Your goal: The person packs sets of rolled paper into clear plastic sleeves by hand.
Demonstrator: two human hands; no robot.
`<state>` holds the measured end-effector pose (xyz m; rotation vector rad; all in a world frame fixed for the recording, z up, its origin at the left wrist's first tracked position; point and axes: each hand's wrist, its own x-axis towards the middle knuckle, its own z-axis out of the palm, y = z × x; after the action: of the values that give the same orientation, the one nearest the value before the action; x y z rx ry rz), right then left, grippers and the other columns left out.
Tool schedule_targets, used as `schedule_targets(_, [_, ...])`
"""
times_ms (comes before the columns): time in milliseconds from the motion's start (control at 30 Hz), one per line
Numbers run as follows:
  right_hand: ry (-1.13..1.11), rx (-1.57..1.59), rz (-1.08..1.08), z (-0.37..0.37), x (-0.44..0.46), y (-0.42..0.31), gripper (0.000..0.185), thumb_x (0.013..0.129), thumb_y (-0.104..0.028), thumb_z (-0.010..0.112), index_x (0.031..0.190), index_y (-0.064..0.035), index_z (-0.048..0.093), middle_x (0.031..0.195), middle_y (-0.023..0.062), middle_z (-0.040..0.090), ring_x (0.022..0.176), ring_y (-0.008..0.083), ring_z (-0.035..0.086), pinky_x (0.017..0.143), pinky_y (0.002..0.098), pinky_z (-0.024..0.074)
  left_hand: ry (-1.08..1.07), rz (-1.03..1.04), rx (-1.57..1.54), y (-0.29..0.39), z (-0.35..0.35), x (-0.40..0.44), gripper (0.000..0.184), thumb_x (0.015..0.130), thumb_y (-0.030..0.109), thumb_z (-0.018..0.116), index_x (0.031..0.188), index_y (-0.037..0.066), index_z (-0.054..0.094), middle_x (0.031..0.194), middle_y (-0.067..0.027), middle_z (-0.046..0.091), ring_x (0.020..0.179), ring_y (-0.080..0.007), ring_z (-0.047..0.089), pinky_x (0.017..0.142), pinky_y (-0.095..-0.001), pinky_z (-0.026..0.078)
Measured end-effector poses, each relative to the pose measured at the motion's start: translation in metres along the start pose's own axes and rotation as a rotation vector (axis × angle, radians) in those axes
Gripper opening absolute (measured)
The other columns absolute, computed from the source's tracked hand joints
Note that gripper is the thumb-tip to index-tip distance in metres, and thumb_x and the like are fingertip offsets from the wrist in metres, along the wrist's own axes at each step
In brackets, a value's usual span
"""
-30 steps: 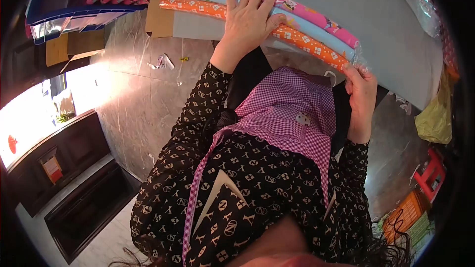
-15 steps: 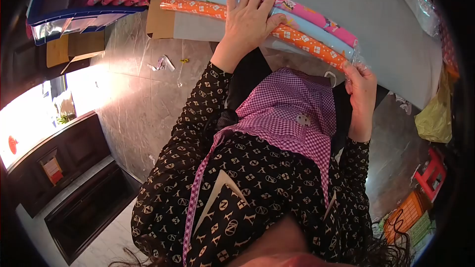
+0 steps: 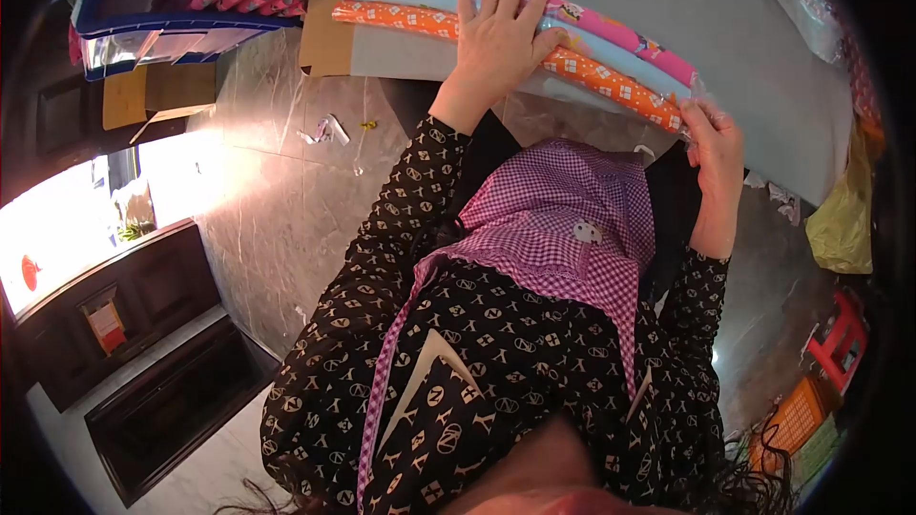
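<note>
Three wrapped rolls lie side by side on the grey table (image 3: 754,67): a pink roll (image 3: 611,29), a light blue roll (image 3: 611,54) and an orange roll with white prints (image 3: 601,79). My left hand (image 3: 498,43) rests across them near their middle, fingers spread and palm down. At the right end of the orange roll, my right hand (image 3: 714,138) is closed, its thumb and fingers pinching clear plastic wrap that sticks out past the roll ends.
A blue-rimmed bin (image 3: 181,27) with many pink rolls stands at the upper left, above a cardboard box (image 3: 157,95). Clear plastic (image 3: 792,0) lies at the table's right. A yellow-green bag (image 3: 842,234) hangs there. A red stool (image 3: 842,343) and orange basket (image 3: 790,424) stand lower right.
The whole view has shifted slightly, so table, rolls and hands appear a little further right. Both hands keep their places on the rolls and the wrap.
</note>
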<state>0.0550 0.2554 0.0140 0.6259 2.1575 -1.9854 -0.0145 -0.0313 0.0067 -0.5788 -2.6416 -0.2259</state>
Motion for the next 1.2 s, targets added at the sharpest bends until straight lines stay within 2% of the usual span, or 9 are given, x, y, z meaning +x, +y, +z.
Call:
schedule_targets(133, [-0.05, 0.024, 0.025, -0.001, 0.005, 0.0, 0.026, 0.084, -0.025, 0.069, 0.094, -0.0013, 0.067, 0.056, -0.0056, 0.047, 0.038, 0.0027, 0.034, 0.035, 0.0205, 0.0247, -0.014, 0.007, -0.001, -0.001, -0.001, 0.003, 0.056, 0.086, 0.05, 0.052, 0.125, 0.011, 0.054, 0.136, -0.0183, 0.044, 0.131, -0.0401, 0.032, 0.105, -0.062, 0.019])
schedule_targets(233, [-0.101, 0.055, 0.1, 0.001, 0.008, -0.005, 0.02, 0.082, -0.025, 0.069, 0.081, -0.0051, 0.065, 0.051, -0.0058, 0.042, 0.036, 0.0035, 0.031, 0.033, 0.0215, 0.0237, 0.02, 0.006, -0.012, -0.002, 0.001, -0.003, 0.056, 0.086, 0.051, 0.052, 0.124, 0.01, 0.054, 0.134, -0.0172, 0.047, 0.13, -0.0398, 0.034, 0.104, -0.0625, 0.019])
schedule_targets(400, [-0.115, 0.065, 0.093, 0.002, 0.009, -0.005, 0.02, 0.082, -0.024, 0.07, 0.08, -0.0054, 0.064, 0.051, -0.0058, 0.042, 0.035, 0.0036, 0.031, 0.032, 0.0216, 0.0233, 0.083, 0.032, -0.012, -0.003, 0.005, -0.002, 0.057, 0.086, 0.052, 0.052, 0.124, 0.009, 0.055, 0.131, -0.0154, 0.05, 0.128, -0.0391, 0.038, 0.105, -0.0619, 0.019])
schedule_targets(1200, [-0.167, 0.182, 0.15, -0.003, 0.018, 0.005, 0.02, 0.084, -0.023, 0.067, 0.081, -0.0043, 0.062, 0.052, -0.0042, 0.047, 0.033, 0.0031, 0.033, 0.03, 0.02, 0.0255, 0.062, 0.029, -0.009, -0.001, 0.003, 0.0, 0.056, 0.086, 0.051, 0.053, 0.123, 0.009, 0.055, 0.131, -0.0152, 0.051, 0.128, -0.0372, 0.038, 0.104, -0.061, 0.021])
